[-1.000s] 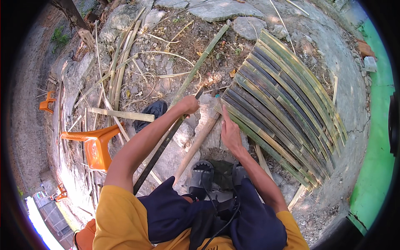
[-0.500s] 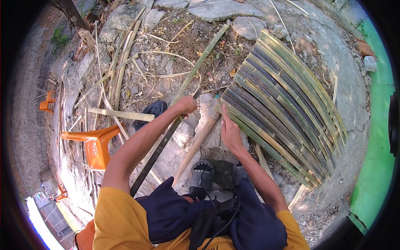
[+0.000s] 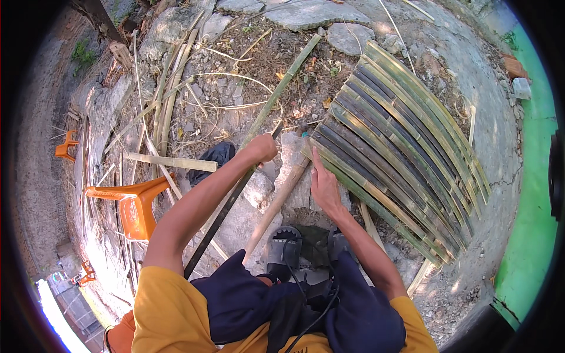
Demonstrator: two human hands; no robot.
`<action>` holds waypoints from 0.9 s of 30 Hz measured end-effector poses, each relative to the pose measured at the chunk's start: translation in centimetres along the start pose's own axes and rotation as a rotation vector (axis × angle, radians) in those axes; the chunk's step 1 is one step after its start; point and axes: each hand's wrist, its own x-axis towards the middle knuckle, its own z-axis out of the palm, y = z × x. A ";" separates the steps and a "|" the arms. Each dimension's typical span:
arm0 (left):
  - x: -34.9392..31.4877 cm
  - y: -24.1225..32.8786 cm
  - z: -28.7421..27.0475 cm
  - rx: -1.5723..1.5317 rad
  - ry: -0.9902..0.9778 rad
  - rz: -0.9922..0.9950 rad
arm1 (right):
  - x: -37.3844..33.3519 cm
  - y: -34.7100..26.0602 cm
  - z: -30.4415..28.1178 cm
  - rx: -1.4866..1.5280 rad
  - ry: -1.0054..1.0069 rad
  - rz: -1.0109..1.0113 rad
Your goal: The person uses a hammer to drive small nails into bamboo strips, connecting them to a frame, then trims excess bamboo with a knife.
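My left hand (image 3: pixel 260 150) is closed around a dark bamboo strip (image 3: pixel 219 228); the strip's short end pokes out past the fist and its long end slants back beside my left leg. My right hand (image 3: pixel 325 187) has its index finger stretched out along the near left corner of a panel of bamboo slats (image 3: pixel 397 147). Nothing shows in that hand; its other fingers are partly hidden. By the fingertip, at the panel's corner, is a small teal bit (image 3: pixel 305 135). A longer green bamboo strip (image 3: pixel 282 88) runs away beyond my left fist.
A wooden pole (image 3: pixel 276 210) lies between my arms, in front of my shoes (image 3: pixel 284 248). To the left are an orange plastic stool (image 3: pixel 136 215), a black plastic bag (image 3: pixel 219 160) and loose bamboo strips (image 3: pixel 170 100). Broken stone slabs (image 3: pixel 306 15) edge the far side; a green wall (image 3: pixel 524 235) stands right.
Both hands stay almost in place. The dark strip's tip beyond my left fist sits very slightly lower; the whole view has shifted a touch.
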 end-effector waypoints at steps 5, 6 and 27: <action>-2.1 0.9 -1.5 0.015 0.011 -0.023 | 0.3 -0.9 0.0 -0.002 -0.039 0.030; -2.4 1.2 -1.6 0.018 0.035 -0.041 | 0.2 -0.8 0.0 -0.003 -0.038 0.033; -3.8 2.0 1.1 0.081 0.250 0.001 | 0.9 -1.1 0.6 0.005 0.014 -0.071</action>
